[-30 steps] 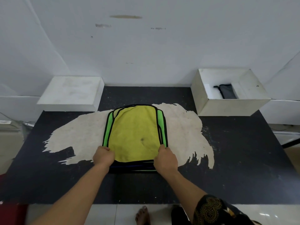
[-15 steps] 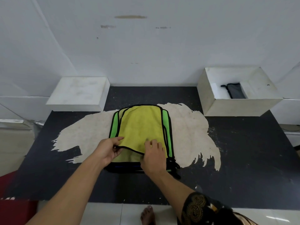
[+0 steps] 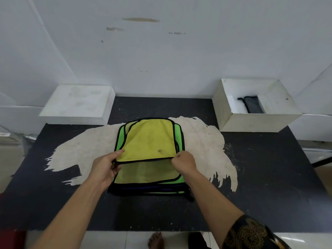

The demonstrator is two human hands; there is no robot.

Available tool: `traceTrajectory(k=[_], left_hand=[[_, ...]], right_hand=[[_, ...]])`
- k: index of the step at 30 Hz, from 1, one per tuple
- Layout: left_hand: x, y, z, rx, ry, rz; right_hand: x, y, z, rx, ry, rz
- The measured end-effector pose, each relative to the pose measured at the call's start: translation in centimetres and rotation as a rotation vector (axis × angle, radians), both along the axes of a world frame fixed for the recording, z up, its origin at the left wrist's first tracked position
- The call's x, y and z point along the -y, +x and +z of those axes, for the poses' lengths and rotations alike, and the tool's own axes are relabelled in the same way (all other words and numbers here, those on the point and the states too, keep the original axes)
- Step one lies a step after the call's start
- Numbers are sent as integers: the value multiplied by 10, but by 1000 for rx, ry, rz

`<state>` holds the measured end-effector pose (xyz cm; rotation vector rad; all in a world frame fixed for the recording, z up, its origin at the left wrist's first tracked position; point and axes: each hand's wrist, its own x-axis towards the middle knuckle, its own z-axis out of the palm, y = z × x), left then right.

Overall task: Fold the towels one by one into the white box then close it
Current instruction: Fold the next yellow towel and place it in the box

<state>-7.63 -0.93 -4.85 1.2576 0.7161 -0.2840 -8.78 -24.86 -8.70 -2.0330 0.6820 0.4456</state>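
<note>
Setting: a black table top (image 3: 269, 177) set against a white wall (image 3: 161, 51), with a large pale worn patch (image 3: 203, 141) spread across the middle of the table.

Item 1, stack of towels (image 3: 149, 190): laid flat on the worn patch at table centre. Black-trimmed edges in green and dark blue are seen along its near side.

Item 2, yellow towel (image 3: 149, 141): uppermost in the stack, trimmed in black. Its near edge is raised off the layer beneath, while its far edge lies on the stack. A small dark spot is noted near the raised edge. A green towel (image 3: 178, 133) is exposed beside it at 3 and 9 o'clock.

Item 3, left hand (image 3: 105, 167): placed at 7 o'clock of the yellow towel. The near-left corner is pinched between thumb and curled fingers.

Item 4, right hand (image 3: 184, 162): placed at 5 o'clock of the yellow towel. Its fingers are curled and closed on the near-right corner. A dark patterned sleeve (image 3: 251, 232) is worn on this arm.

Item 5, white box (image 3: 251, 121): stood open at 2 o'clock of the stack, well apart from it, at the table's far right corner. A dark folded towel (image 3: 252, 105) is seen inside, against the bottom.

Item 6, white flat block (image 3: 77, 103): set at 10 o'clock, at the far left corner.

Item 7, bare foot (image 3: 155, 240): seen at 6 o'clock on pale floor below the table edge.
</note>
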Motion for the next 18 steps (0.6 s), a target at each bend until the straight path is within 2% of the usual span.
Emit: traceTrajectory(k=[5,10,12,15,18], left_hand=[[0,2,-4,41,94,-81],[1,15,1,10,149,-203],[0,20,3,7,168,-173],[-5,26,-3,63,296,-130],[-5,30,-10,170,500,-123]], right_hand=[[11,7,17,-46,642,-239],[17,5,31,26,932,-306],[21,7,27,29,930,-398],[23,14,17,52,716,-593],[20,20,14,109,554,-615]])
